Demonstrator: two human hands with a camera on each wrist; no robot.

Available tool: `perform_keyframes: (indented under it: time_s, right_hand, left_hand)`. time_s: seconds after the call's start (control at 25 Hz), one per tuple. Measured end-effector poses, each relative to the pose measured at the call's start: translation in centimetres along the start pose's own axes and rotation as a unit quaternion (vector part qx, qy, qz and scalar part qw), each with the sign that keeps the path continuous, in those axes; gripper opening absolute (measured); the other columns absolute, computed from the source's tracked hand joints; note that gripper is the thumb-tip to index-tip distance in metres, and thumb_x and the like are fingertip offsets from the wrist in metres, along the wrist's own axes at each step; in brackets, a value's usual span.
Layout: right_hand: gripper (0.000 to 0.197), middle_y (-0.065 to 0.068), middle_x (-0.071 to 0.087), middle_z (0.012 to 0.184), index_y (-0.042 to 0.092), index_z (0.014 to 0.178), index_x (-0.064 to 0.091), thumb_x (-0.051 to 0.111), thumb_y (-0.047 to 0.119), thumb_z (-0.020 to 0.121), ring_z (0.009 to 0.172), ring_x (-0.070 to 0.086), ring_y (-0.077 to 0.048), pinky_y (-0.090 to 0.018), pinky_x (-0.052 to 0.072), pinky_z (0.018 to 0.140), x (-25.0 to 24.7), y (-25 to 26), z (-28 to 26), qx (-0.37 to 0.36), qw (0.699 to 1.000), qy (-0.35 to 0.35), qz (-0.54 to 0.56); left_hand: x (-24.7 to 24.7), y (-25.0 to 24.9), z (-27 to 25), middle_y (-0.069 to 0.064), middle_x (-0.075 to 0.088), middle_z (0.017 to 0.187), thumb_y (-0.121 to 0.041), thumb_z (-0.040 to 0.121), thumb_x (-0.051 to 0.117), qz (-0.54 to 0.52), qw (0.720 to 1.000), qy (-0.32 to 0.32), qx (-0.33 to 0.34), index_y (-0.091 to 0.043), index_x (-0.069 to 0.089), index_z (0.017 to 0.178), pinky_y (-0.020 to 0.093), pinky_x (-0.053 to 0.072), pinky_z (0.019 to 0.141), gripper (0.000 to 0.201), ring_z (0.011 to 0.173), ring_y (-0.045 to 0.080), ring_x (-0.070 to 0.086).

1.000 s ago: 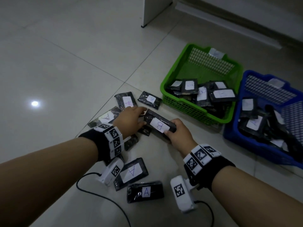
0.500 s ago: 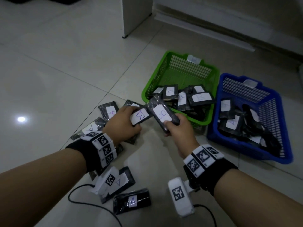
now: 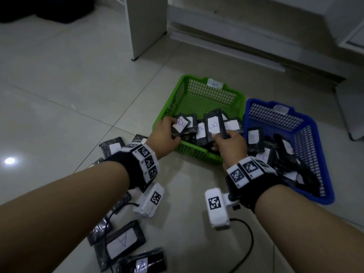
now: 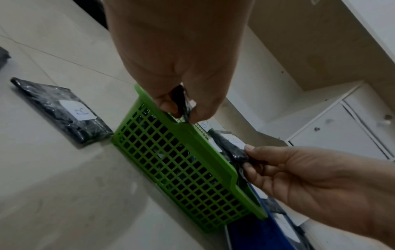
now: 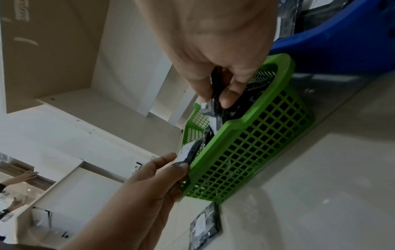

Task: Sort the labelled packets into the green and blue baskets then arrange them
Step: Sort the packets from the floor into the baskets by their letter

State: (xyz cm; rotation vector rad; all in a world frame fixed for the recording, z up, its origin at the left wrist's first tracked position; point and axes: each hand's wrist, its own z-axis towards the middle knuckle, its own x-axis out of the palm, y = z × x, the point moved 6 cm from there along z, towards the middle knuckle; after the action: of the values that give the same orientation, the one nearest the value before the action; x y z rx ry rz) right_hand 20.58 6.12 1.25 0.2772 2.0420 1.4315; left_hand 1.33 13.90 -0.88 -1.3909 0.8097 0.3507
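Note:
The green basket (image 3: 171,107) sits on the floor with the blue basket (image 3: 315,127) to its right; both hold black packets with white labels. My left hand (image 3: 167,133) pinches a black packet marked B (image 3: 182,124) over the green basket's near left rim. My right hand (image 3: 228,142) pinches another B packet (image 3: 213,126) above the green basket's near right side. In the left wrist view the left fingers (image 4: 169,104) squeeze the packet's edge (image 4: 181,101) right above the green rim (image 4: 192,133). The right wrist view has the right fingers (image 5: 228,96) on their packet (image 5: 214,94).
Several black packets lie on the tiled floor at the lower left, among them an A packet (image 3: 123,242) and another A packet (image 3: 141,263). One packet (image 3: 113,147) lies left of the green basket. White furniture (image 3: 147,26) stands behind. Cables (image 3: 246,243) trail from the wrist cameras.
Both hands lifted a B packet each from the floor pile and carried them forward and right, from in front of the green basket to over its near edge.

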Motion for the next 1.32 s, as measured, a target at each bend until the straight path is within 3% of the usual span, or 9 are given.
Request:
perform_keyframes:
  time_s: [0.2,0.32,0.4,0.48,0.64,0.8,1.0,1.2,1.32]
  right_hand:
    - [0.052,-0.004,0.057,0.110,0.010,0.132,0.049,0.069,0.017,0.084,0.082,0.066,-0.021,-0.039,0.056,0.087,0.2,-0.3,-0.2,0.002,1.000,-0.007,-0.001]
    - [0.043,-0.003,0.041,0.120,0.019,0.125,0.054,0.067,0.020,0.085,0.089,0.056,-0.017,-0.020,0.045,0.086,0.7,0.7,-2.9,-0.065,0.991,-0.053,-0.109]
    - [0.027,-0.003,0.046,0.112,0.019,0.111,0.063,0.065,0.012,0.084,0.084,0.055,-0.014,-0.020,0.047,0.082,3.3,1.1,-5.4,-0.131,0.985,-0.015,-0.109]
    - [0.020,-0.006,0.057,0.104,0.017,0.099,0.069,0.063,0.007,0.084,0.079,0.056,-0.012,-0.018,0.046,0.075,7.1,0.5,-7.3,-0.173,0.975,0.063,-0.122]
    - [0.022,-0.004,0.059,0.112,0.016,0.107,0.070,0.063,0.014,0.087,0.099,0.059,-0.015,-0.018,0.044,0.084,14.3,-2.2,-9.4,-0.146,0.946,0.220,-0.189]
    - [0.049,-0.006,0.044,0.127,0.016,0.129,0.055,0.069,0.026,0.083,0.123,0.037,-0.023,-0.029,0.036,0.103,18.2,-4.3,-10.5,-0.154,0.879,0.287,-0.349]
    - [0.035,-0.005,0.043,0.116,0.015,0.103,0.053,0.074,0.019,0.076,0.112,0.042,-0.023,-0.025,0.037,0.089,18.3,-4.8,-10.7,-0.143,0.881,0.276,-0.356]
    - [0.046,-0.004,0.043,0.115,0.017,0.112,0.052,0.077,0.028,0.074,0.106,0.049,-0.021,-0.028,0.044,0.092,18.0,-5.7,-10.8,-0.085,0.875,0.311,-0.362]
    - [0.021,-0.002,0.048,0.099,0.015,0.101,0.057,0.066,0.026,0.085,0.080,0.052,-0.016,-0.018,0.043,0.067,17.0,-5.5,-10.7,-0.059,0.889,0.325,-0.316]
  left_hand:
    - [-0.7,0.3,-0.1,0.016,0.045,0.132,-0.028,0.083,0.066,0.101,0.993,-0.034,0.055,-0.014,0.061,0.122,0.036,0.035,0.106,0.042,0.124,0.033,0.042]
    - [-3.5,1.9,-1.7,0.011,0.050,0.117,-0.019,0.082,0.066,0.045,0.994,-0.076,0.066,-0.016,0.070,0.106,0.026,0.041,0.093,0.024,0.111,0.023,0.049]
    - [-5.7,4.7,-3.3,0.009,0.052,0.105,-0.014,0.081,0.064,0.040,0.994,-0.099,0.028,-0.018,0.072,0.098,0.019,0.039,0.088,0.019,0.097,0.016,0.053]
    - [-7.6,8.4,-4.9,0.007,0.052,0.103,-0.015,0.079,0.064,0.046,0.991,-0.120,-0.047,-0.020,0.070,0.097,0.024,0.042,0.090,0.020,0.094,0.020,0.057]
    - [-9.4,14.2,-6.9,0.018,0.044,0.131,-0.027,0.076,0.072,0.106,0.969,-0.106,-0.194,-0.011,0.053,0.127,0.038,0.036,0.104,0.057,0.121,0.035,0.046]
    - [-8.4,17.4,-6.9,0.017,0.040,0.137,-0.046,0.068,0.077,0.108,0.956,-0.058,-0.268,-0.013,0.033,0.141,0.045,0.040,0.104,0.092,0.125,0.036,0.045]
    - [-7.5,18.0,-6.3,0.009,0.062,0.117,-0.035,0.063,0.085,-0.029,0.961,-0.045,-0.271,-0.020,0.026,0.143,0.035,0.046,0.092,0.101,0.111,0.028,0.059]
    - [-8.1,17.1,-7.0,-0.001,0.066,0.101,-0.030,0.059,0.088,-0.148,0.951,-0.069,-0.262,-0.016,0.047,0.127,0.040,0.053,0.090,0.081,0.095,0.019,0.065]
    - [-8.4,16.0,-7.7,0.007,0.068,0.106,-0.021,0.068,0.083,-0.306,0.916,-0.079,-0.248,-0.012,0.055,0.119,0.045,0.057,0.083,0.059,0.092,0.025,0.069]
